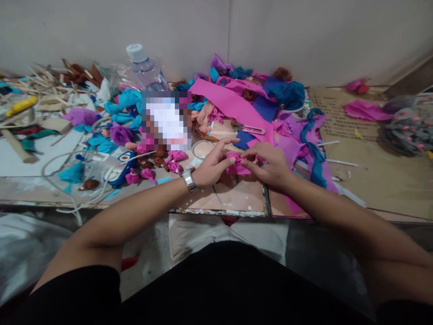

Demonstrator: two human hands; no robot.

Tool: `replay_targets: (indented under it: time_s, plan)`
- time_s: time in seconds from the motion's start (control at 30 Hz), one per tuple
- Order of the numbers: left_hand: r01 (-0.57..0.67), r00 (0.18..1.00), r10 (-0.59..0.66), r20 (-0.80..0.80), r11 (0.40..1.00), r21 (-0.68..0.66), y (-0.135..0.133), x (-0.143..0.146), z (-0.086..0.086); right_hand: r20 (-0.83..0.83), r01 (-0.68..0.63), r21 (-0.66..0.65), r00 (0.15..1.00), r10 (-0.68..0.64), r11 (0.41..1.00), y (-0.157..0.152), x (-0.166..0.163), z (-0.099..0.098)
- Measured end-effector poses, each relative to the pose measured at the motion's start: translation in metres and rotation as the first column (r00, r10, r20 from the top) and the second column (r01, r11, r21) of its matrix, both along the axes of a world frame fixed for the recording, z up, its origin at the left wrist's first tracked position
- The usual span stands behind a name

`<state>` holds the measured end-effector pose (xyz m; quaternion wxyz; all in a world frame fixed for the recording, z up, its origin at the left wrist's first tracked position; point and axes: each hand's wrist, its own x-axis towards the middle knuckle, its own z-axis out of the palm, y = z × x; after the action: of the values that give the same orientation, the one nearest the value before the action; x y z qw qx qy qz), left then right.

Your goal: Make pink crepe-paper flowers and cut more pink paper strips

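Observation:
Between my two hands is a small pink crepe-paper flower, its top gathered and its lower part spread out. My left hand, with a metal watch at the wrist, pinches it from the left. From the right, my right hand grips the same paper with thumb and fingers. Just beyond them a thread snipper lies on a large pink paper sheet. A clear ring-shaped roll sits left of my hands. Several finished-looking pink paper buds lie farther left.
A capped water bottle stands at the back beside a pixelated bright object. A blue and white power strip trails a white cord on the left. Wooden sticks pile up far left; cardboard covers the right.

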<state>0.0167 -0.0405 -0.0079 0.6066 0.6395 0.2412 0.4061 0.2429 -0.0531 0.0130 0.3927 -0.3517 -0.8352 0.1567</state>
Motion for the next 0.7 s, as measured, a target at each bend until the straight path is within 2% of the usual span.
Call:
replay_targets:
  time_s: [0.13,0.3,0.53,0.7]
  plan:
    - [0.044,0.999,-0.044,-0.027,0.999,0.004,-0.0019,-0.0017,0.0000,-0.004,-0.024,0.024,1.000,0.024,0.999,0.0010,0.0001,-0.0019]
    - [0.103,0.994,-0.104,-0.039,0.994,-0.036,-0.0045,-0.0038,0.0006,-0.009,-0.003,-0.041,1.000,0.003,0.999,0.0015,-0.0001,-0.0036]
    - [0.104,0.994,-0.103,-0.029,0.994,0.027,-0.0024,-0.0034,-0.0029,-0.046,-0.048,-0.077,0.998,0.045,0.996,0.0013,-0.0018,-0.0032]
    - [0.109,0.993,-0.105,-0.060,0.991,0.078,-0.0022,-0.0040,-0.0046,-0.069,-0.031,-0.080,0.997,0.026,0.996,0.0018,-0.0010,-0.0100]
